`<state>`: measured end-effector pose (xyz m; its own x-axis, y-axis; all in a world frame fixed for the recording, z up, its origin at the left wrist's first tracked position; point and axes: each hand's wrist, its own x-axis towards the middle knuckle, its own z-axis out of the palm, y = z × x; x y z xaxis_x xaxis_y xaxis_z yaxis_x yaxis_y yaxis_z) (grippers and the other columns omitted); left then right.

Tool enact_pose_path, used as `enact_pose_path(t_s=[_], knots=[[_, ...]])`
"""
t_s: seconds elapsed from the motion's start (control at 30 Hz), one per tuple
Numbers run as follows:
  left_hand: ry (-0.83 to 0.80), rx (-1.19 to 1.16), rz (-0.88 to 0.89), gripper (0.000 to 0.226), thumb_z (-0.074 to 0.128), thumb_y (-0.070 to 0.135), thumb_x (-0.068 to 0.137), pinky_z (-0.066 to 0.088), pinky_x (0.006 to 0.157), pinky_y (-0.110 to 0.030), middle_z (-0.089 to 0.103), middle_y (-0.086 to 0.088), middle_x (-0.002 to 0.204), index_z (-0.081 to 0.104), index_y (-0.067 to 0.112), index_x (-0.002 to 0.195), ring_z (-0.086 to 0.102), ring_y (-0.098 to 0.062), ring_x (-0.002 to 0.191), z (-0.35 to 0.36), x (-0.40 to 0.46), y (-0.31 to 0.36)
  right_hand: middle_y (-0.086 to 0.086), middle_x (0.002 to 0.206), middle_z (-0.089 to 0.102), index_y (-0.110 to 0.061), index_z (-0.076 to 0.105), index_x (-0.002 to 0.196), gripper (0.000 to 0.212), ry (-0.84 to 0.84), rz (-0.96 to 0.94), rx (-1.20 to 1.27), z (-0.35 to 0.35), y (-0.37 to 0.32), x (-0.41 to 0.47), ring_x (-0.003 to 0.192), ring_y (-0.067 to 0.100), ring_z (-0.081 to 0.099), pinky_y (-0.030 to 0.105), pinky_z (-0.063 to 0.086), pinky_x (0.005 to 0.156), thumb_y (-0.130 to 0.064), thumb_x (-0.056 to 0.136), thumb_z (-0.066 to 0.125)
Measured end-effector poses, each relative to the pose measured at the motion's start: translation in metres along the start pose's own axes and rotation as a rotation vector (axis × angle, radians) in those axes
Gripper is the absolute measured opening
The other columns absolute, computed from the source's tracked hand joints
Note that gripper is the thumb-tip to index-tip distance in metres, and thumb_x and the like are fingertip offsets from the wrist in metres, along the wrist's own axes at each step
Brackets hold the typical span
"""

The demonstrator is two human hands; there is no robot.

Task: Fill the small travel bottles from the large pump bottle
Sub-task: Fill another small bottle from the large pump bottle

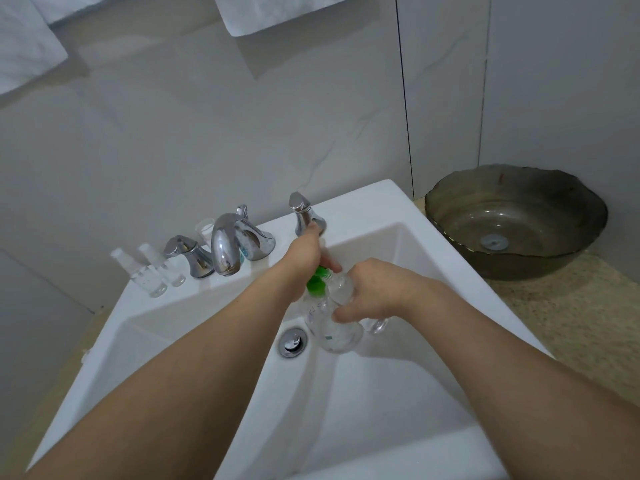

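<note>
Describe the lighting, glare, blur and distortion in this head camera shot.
Head view: dim, flat, greyish light; bright glare on the chrome faucet spout; soft shadows under the towel; wide-angle bending of the sink edges and forearms; the clear pump bottle under both hands is soft and hard to outline; the travel bottles on the ledge look blurry.

Counted in view: one white sink [363, 209]; one chrome spout [227, 249]; two chrome tap handles [188, 254]; one drain stopper [292, 342]; one large pump bottle [332, 327] with green pump; two small travel bottles [147, 271] on the ledge; one brown glass bowl [512, 216]; two hands [374, 289]; two white towels [277, 12].
</note>
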<state>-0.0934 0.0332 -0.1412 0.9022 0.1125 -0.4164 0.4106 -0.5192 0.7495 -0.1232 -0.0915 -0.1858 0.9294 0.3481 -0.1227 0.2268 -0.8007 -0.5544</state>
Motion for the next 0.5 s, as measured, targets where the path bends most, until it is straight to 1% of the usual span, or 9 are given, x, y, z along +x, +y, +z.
enact_pose_path(t_s=[0.1, 0.2, 0.27, 0.4, 0.5], knots=[[0.003, -0.012, -0.021, 0.085, 0.016, 0.058, 0.104, 0.026, 0.055, -0.031, 0.061, -0.004, 0.077, 0.072, -0.006, 0.112, 0.046, -0.021, 0.072, -0.0005, -0.0020, 0.0017, -0.003, 0.065, 0.056, -0.020, 0.053, 0.067, 0.034, 0.010, -0.004, -0.019, -0.0015, -0.0023, -0.0017, 0.056, 0.013, 0.054, 0.026, 0.042, 0.052, -0.046, 0.068, 0.075], [0.003, 0.006, -0.044, 0.083, 0.018, 0.058, 0.104, 0.025, 0.055, -0.030, 0.061, -0.003, 0.075, 0.072, -0.004, 0.111, 0.047, -0.021, 0.071, 0.0008, -0.0059, 0.0054, -0.003, 0.065, 0.056, -0.021, 0.053, 0.067, 0.033, 0.016, -0.005, -0.024, -0.0006, -0.0018, -0.0013, 0.056, 0.013, 0.055, 0.026, 0.042, 0.052, -0.046, 0.068, 0.074], [0.013, 0.038, -0.028, 0.081, 0.017, 0.056, 0.104, 0.025, 0.054, -0.030, 0.061, -0.002, 0.076, 0.072, -0.003, 0.111, 0.046, -0.019, 0.068, 0.0013, -0.0070, 0.0070, -0.003, 0.065, 0.057, -0.020, 0.055, 0.067, 0.033, 0.018, -0.004, -0.020, 0.0001, -0.0011, -0.0001, 0.056, 0.014, 0.055, 0.027, 0.044, 0.052, -0.047, 0.067, 0.074], [0.042, 0.110, 0.013, 0.070, 0.017, 0.048, 0.107, 0.023, 0.051, -0.029, 0.056, -0.001, 0.070, 0.069, 0.002, 0.100, 0.042, -0.015, 0.061, 0.0018, -0.0068, 0.0049, -0.002, 0.065, 0.058, -0.018, 0.058, 0.070, 0.035, 0.023, -0.006, -0.036, 0.0018, -0.0010, 0.0007, 0.059, 0.016, 0.058, 0.030, 0.049, 0.056, -0.049, 0.065, 0.074], [0.060, 0.158, 0.027, 0.065, 0.018, 0.042, 0.108, 0.023, 0.052, -0.030, 0.058, -0.003, 0.071, 0.064, 0.001, 0.087, 0.043, -0.018, 0.061, 0.0041, -0.0012, 0.0059, -0.002, 0.067, 0.059, -0.016, 0.061, 0.073, 0.036, 0.024, 0.002, -0.049, 0.0032, -0.0012, 0.0005, 0.061, 0.016, 0.060, 0.031, 0.051, 0.057, -0.049, 0.066, 0.074]])
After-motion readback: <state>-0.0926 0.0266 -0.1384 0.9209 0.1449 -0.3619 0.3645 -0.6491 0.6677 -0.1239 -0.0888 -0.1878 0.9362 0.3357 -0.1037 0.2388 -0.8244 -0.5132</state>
